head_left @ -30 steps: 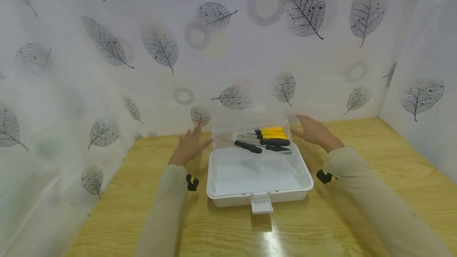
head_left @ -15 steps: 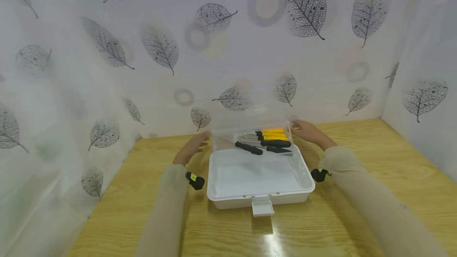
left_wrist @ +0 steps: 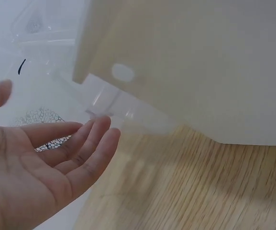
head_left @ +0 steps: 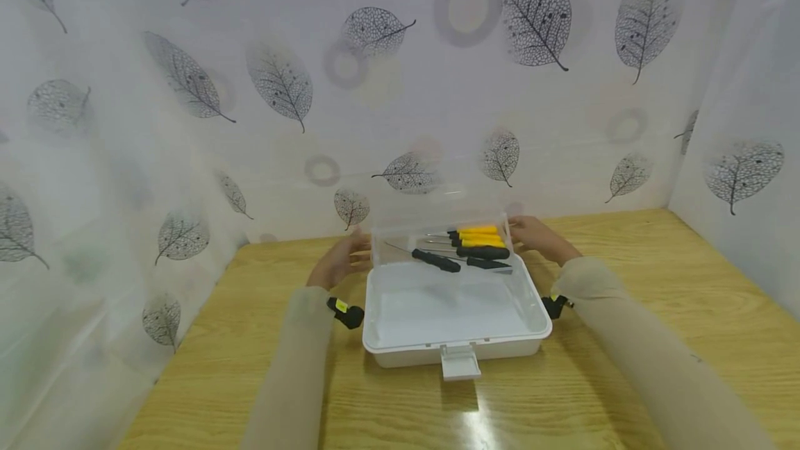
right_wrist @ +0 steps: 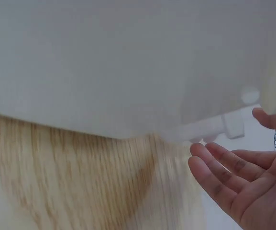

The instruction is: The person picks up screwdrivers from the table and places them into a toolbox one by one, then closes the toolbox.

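A white plastic box (head_left: 446,311) stands with its clear lid (head_left: 394,228) tipped back and its front latch (head_left: 460,361) hanging down. Within the lid's outline show several screwdrivers, among them yellow-handled ones (head_left: 478,235) and a black-handled one (head_left: 437,260). My left hand (head_left: 340,260) is beside the lid's left edge; in the left wrist view its fingers, slightly bent, point at the clear plastic (left_wrist: 104,98). My right hand (head_left: 540,238) is at the lid's right edge. In the right wrist view, its spread fingers (right_wrist: 219,167) reach just under the box's pale side wall (right_wrist: 104,72).
The wood-grain table (head_left: 250,339) extends to both sides and in front of the box. Close behind the lid hangs a pale curtain with a leaf print (head_left: 406,89), and it also encloses the left and right sides. A dark wrist camera (head_left: 346,314) sits close to the box's left wall.
Both hands have come down and in toward the sides of the lid. My left hand has turned, its fingers now pointing at the lid instead of upward. The box and screwdrivers have stayed put.
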Demonstrator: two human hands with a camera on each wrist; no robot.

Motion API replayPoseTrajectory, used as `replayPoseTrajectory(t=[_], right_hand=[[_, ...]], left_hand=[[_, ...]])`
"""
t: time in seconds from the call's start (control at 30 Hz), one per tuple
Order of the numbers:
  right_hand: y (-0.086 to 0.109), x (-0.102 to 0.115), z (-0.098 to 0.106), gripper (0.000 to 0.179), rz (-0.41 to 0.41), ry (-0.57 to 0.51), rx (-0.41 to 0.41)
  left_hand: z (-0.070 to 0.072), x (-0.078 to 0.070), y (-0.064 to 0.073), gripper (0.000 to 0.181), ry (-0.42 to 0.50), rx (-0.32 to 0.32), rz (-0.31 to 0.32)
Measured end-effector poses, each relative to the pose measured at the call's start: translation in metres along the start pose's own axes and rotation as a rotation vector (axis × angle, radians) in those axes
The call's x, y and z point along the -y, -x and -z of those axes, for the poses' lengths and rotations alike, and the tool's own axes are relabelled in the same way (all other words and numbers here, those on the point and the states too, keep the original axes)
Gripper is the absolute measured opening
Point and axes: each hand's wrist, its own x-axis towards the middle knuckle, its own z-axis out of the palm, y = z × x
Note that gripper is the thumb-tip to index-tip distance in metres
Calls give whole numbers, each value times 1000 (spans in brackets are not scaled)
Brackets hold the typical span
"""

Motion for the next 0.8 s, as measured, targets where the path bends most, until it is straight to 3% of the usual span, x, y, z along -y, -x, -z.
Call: replayPoseTrajectory(t=[0.13,0.27,0.47,0.8], right_hand=[[-1,0,-1,57,-9,-15,11],[-2,-2,0,57,-16,-18,19],[-2,-5,1,57,-27,-15,14],[1,-4,3,53,-34,-36,39]], left_hand=[[0,5,-6,44,-30,-18,11],[0,8,-8,43,-58,-29,27],[-3,10,-12,40,-30,-41,58],[-1,15,-14,42,-76,4,-1]])
